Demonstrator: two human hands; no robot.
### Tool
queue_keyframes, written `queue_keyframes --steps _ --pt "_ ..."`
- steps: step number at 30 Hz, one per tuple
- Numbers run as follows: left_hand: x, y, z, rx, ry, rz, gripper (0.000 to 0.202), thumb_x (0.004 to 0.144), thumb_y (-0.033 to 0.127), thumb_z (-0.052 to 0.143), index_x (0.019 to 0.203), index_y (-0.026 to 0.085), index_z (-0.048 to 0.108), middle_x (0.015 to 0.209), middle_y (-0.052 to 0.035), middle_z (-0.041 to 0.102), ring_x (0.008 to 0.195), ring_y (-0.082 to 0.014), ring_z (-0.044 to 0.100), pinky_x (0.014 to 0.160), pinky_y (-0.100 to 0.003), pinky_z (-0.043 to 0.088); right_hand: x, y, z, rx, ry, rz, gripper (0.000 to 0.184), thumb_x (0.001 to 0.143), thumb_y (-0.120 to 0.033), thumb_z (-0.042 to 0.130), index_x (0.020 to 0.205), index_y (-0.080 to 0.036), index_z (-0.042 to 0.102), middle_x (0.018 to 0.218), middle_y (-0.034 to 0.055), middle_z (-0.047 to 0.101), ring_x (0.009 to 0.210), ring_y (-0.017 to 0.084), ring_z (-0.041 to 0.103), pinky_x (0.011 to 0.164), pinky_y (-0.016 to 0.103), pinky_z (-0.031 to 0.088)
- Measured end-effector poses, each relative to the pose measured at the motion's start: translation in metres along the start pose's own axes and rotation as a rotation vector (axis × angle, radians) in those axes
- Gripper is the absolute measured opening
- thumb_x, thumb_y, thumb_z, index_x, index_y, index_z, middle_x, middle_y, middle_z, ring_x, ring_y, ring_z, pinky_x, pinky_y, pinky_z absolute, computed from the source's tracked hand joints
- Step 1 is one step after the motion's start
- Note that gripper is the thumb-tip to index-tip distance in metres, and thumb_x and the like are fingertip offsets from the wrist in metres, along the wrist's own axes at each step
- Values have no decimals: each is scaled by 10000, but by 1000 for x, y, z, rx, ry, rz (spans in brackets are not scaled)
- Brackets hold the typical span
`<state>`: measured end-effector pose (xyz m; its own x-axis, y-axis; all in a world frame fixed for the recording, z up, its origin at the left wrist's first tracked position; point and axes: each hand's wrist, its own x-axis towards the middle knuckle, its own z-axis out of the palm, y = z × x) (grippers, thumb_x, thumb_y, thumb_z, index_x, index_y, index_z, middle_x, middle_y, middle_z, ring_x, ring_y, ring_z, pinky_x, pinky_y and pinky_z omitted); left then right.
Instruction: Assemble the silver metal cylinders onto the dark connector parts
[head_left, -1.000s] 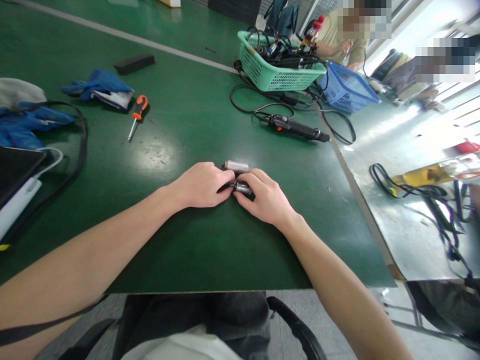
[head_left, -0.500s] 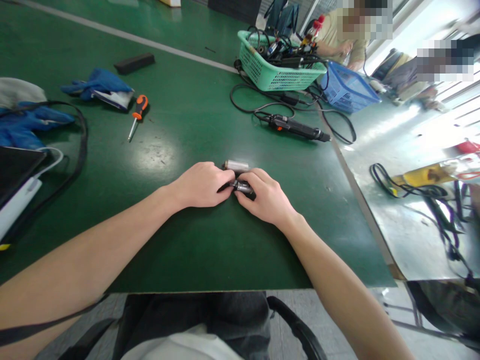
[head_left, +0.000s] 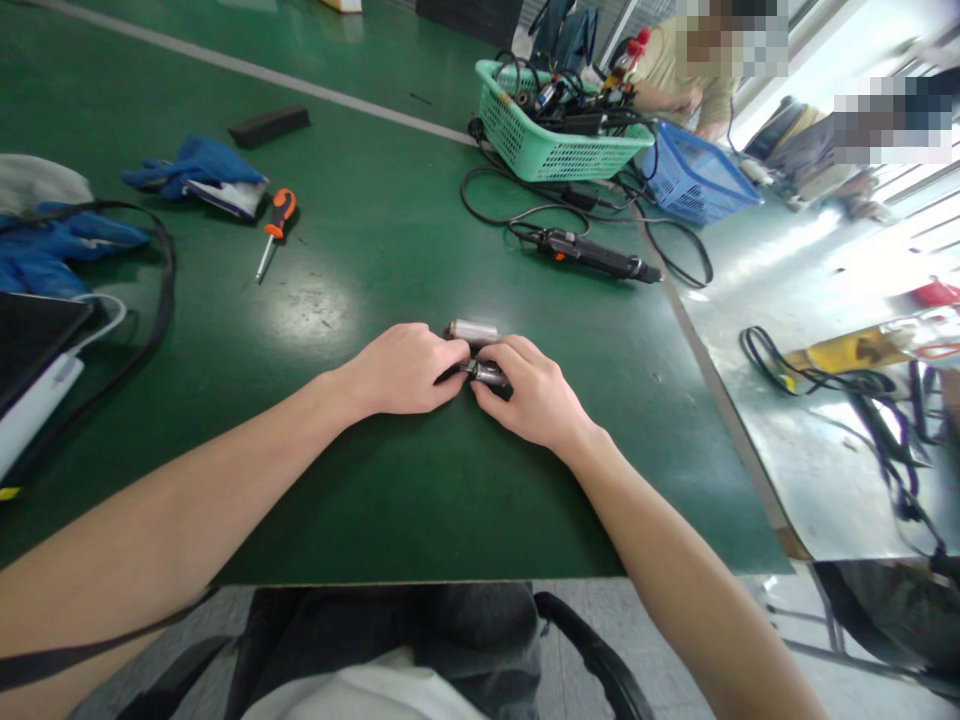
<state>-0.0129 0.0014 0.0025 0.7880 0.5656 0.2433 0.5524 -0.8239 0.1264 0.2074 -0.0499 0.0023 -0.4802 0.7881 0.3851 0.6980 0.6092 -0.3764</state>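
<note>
My left hand (head_left: 415,368) rests on the green table with its fingers closed round the dark left end of a small metal cylindrical part (head_left: 489,374). From the other side, my right hand (head_left: 534,388) grips the part's shiny body between thumb and fingers. My fingers cover much of it, so its exact kind is unclear. Just beyond my fingertips lies a silver metal cylinder (head_left: 474,331) with a darker left end. Whether my fingers touch that cylinder, I cannot tell.
An orange-handled screwdriver (head_left: 277,222), blue gloves (head_left: 196,172) and a black block (head_left: 268,126) lie left. A corded black electric screwdriver (head_left: 596,256) lies right, below a green basket (head_left: 570,155) of cables and a blue basket (head_left: 697,180). A person (head_left: 686,75) sits behind.
My hands and the part they hold stay practically in place. The seated person's hand at the back has shifted slightly.
</note>
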Motion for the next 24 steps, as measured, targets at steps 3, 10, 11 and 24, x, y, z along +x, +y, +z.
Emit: queue_keyframes --steps 3,10,11,24 --pt "0 0 0 6 -5 5 261 969 366 477 878 202 659 732 -44 697 652 -212 656 617 -341 403 0 0 -1 -6 6 -8 155 921 -222 607 1076 -217 596 1040 100 654 995 263 633 893 414 561" --pt "-1 0 0 8 -6 1 264 973 368 470 885 205 657 745 -43 699 664 -216 661 627 -344 417 0 1 -1 -20 0 -6 161 919 -219 603 1079 -203 596 1052 108 653 1005 266 632 908 416 556" --pt "-1 0 0 8 -4 3 264 974 367 471 884 204 658 744 -43 699 664 -215 661 630 -343 420 0 1 -1 -21 -1 -6 160 918 -221 603 1077 -205 596 1053 107 654 1008 267 632 906 415 557" --pt "-1 1 1 12 18 12 260 970 359 470 876 204 656 728 -38 695 647 -205 654 617 -341 414 0 1 -3 -17 -11 20 168 912 -230 609 1080 -228 603 1048 95 655 995 266 633 891 423 562"
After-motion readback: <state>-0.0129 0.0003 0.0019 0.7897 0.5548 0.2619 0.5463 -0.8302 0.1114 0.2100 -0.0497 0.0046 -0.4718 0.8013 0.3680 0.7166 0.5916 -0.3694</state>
